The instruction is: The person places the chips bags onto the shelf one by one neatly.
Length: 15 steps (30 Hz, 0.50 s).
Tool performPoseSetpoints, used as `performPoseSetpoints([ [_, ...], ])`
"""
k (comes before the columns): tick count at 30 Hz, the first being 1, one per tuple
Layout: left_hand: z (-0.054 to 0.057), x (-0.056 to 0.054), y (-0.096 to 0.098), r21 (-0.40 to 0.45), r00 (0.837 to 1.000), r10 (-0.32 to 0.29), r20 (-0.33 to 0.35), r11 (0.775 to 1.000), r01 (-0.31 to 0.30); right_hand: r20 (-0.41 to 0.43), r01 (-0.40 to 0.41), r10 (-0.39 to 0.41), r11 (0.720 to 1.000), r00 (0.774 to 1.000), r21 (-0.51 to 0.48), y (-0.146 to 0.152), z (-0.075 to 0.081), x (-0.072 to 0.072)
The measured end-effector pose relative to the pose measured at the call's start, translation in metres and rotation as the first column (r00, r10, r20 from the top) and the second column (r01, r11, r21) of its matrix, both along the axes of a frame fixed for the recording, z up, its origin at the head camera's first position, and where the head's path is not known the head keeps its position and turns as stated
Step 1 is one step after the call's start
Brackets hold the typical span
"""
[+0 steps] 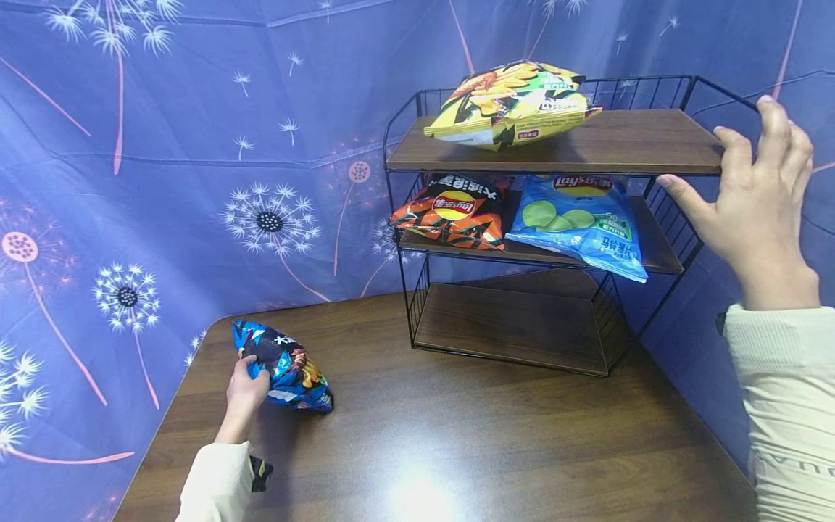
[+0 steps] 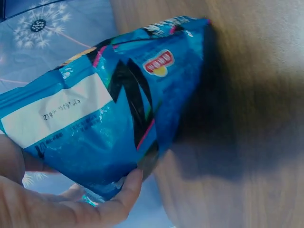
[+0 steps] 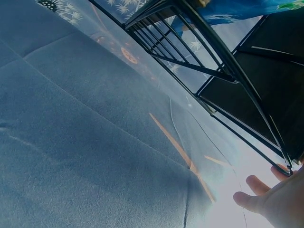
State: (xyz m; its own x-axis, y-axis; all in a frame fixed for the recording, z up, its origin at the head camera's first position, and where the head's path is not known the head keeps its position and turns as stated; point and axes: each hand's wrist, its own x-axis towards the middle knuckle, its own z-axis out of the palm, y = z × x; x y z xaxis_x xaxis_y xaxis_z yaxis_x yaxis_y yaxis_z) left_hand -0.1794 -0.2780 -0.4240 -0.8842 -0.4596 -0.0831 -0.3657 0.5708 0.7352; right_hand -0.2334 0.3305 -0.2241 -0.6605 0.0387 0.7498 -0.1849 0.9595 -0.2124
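My left hand (image 1: 246, 395) holds a blue and black chip bag (image 1: 287, 370) over the left part of the table. In the left wrist view, the bag (image 2: 95, 133) shows its blue back with a white label, thumb and fingers pinching its lower edge. My right hand (image 1: 763, 196) is at the right end of the three-tier rack's top shelf (image 1: 652, 134), fingers spread. From the right wrist view, its fingertips (image 3: 256, 184) are right at the corner of the black side rail (image 3: 237, 78).
A yellow chip bag (image 1: 515, 105) lies on the top shelf. On the middle shelf are an orange and black chip bag (image 1: 450, 210) and a light blue one (image 1: 577, 221), which overhangs the front edge. The rack's bottom shelf (image 1: 509, 326) stands on the wooden table (image 1: 365, 449). A dandelion-patterned blue cloth (image 1: 196, 181) hangs behind.
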Motion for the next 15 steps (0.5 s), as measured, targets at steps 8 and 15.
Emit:
performPoseSetpoints([
  [8, -0.011, 0.002, -0.003, 0.101, 0.996, 0.085, 0.041, 0.991, -0.089, -0.003, -0.003, 0.003, 1.000, 1.000, -0.005, 0.000, 0.000, 0.000],
  [15, -0.020, 0.003, -0.006, 0.135, 0.994, 0.054, 0.090, 0.989, -0.065, 0.017, 0.011, -0.010, 1.000, 1.000, -0.014, 0.000, 0.000, 0.000],
])
